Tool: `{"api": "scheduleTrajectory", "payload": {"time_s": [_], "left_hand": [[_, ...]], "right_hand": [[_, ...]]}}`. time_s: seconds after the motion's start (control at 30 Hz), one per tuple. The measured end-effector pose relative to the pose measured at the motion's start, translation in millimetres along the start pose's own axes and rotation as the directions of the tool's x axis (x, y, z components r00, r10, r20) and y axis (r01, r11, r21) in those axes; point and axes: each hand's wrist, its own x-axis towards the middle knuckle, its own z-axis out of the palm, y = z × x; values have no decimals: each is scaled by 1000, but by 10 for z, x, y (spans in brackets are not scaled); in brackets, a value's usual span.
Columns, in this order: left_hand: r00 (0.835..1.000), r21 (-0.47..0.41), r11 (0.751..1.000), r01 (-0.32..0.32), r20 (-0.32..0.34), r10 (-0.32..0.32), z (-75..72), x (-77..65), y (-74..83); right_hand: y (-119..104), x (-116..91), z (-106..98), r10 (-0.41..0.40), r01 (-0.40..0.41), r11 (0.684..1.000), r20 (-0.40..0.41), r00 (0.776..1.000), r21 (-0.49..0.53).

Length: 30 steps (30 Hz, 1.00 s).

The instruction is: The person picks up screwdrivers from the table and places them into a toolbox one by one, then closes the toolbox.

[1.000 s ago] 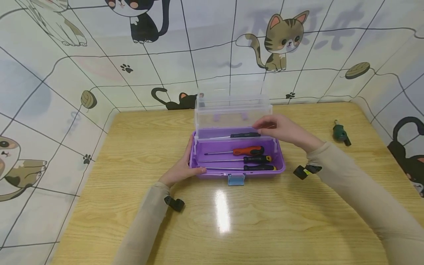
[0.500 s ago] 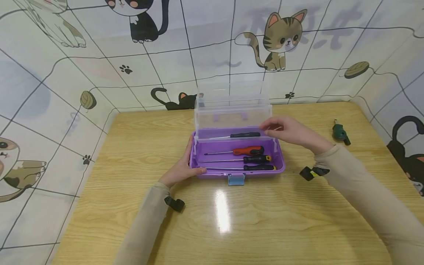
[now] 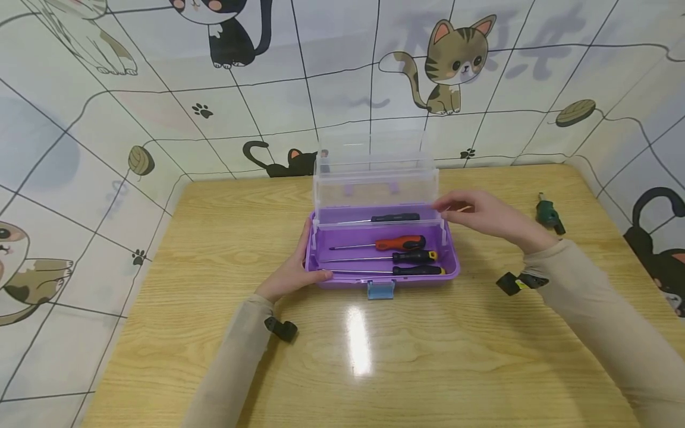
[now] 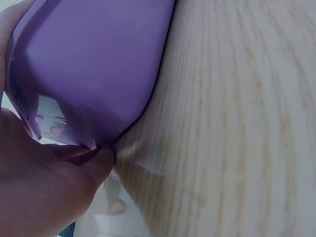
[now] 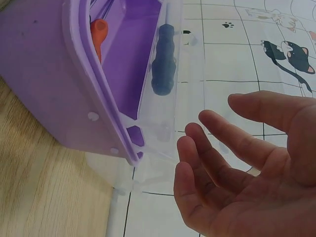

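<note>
Right fingers [image 5: 237,138] — farther from rear screwdriver [image 3: 396,217].

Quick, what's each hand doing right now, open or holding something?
Left hand: holding the end of the purple box.
Right hand: open, fingers loosely bent, holding nothing, near the clear lid.

1. Centre: purple box [image 3: 453,260], pale-blue latch [image 3: 380,290], clear lid [image 3: 374,193].
2. Inside: red-and-black screwdriver [image 3: 398,243]; below it, yellow-ended black screwdrivers [image 3: 415,257]; above, a dark-handled screwdriver [image 3: 395,217].
3. Right: dark-green tool [image 3: 547,214].
4. Yellowish, wood-grained table [image 3: 241,238].
5. Top: white wall [image 3: 342,104], black-gridded, cat-printed.
</note>
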Motion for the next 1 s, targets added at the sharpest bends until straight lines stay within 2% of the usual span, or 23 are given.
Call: {"api": "scheduleTrajectory", "payload": {"time_s": [0.47,0.67,0.8,0.87,1.0], "left_hand": [[1000,0,1000,15,0,-15,-2,1,29],[1000,-15,999,28,12,-28,4,-45,186],[1000,-27,1000,10,17,-10,18,-76,289],[1000,-31,1000,0,15,0,18,-66,259],[1000,-21,1000,-19,8,19,13,-23,98]], "right_hand": [[116,-158,-82,84,-84,996,-7,996,11],[184,-238,-99,101,-101,995,2,995,-9],[238,-283,-96,116,-116,993,-3,993,-13],[271,-308,-89,125,-125,992,-10,992,-19],[351,-365,-78,135,-135,991,-17,991,-20]]}}
